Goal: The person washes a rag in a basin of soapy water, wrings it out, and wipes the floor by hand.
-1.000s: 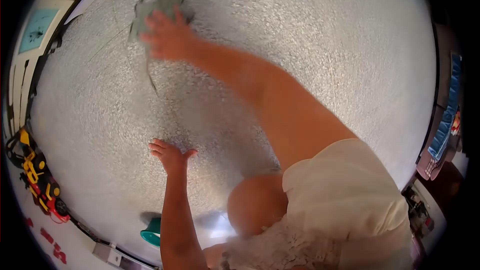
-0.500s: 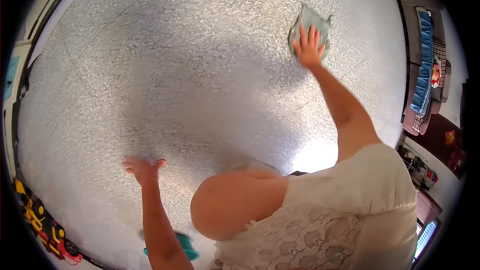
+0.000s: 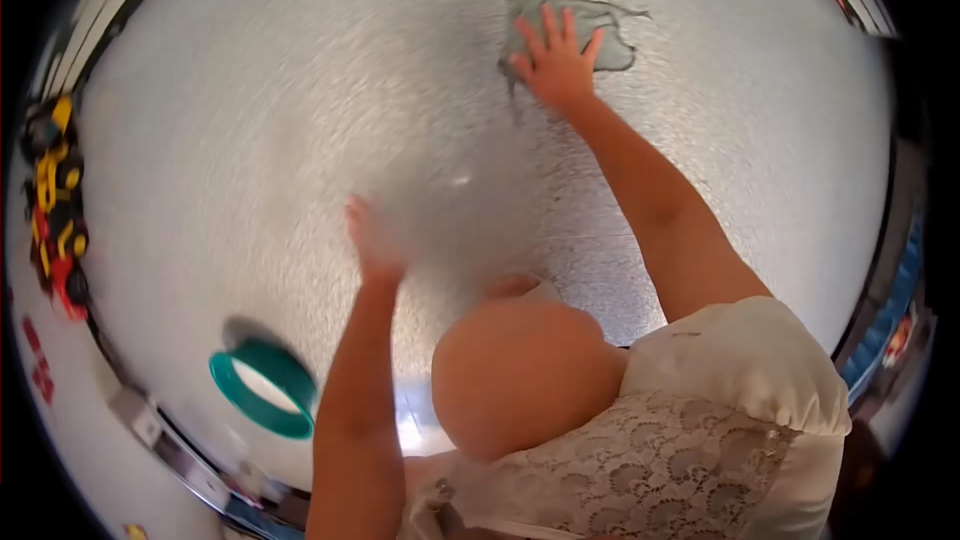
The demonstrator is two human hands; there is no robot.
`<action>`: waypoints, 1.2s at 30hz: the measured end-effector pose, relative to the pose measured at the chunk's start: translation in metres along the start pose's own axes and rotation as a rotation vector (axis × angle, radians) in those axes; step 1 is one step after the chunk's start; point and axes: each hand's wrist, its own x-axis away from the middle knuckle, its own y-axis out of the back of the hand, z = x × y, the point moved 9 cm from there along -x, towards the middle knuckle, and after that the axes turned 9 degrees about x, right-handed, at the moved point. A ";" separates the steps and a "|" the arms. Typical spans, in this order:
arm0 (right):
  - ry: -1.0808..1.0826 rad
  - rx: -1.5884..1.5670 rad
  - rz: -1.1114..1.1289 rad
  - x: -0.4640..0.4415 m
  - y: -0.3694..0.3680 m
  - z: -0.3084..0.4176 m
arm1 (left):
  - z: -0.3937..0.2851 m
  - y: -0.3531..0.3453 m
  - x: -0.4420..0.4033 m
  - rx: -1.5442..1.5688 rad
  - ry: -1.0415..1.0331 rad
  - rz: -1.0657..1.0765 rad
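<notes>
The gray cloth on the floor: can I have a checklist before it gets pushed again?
1. Right hand on the gray cloth, fingers spread: ok.
2. Cloth smooth: not ok, it has wrinkles and a thin strip sticking out at a corner.
3. Left hand pressing on the floor: cannot tell, it is blurred.
4. Green basin clear of the cloth: ok, it stands well apart, beside the left forearm.
5. Toy vehicles clear of the cloth: ok, they are at the picture's left edge.

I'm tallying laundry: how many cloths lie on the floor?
1: the gray-green cloth, under the spread right hand, near the picture's top. Others may be hidden.
</notes>
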 end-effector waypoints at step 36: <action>2.169 0.611 0.538 0.338 0.116 0.373 | 0.142 -0.161 0.690 0.738 0.699 -0.291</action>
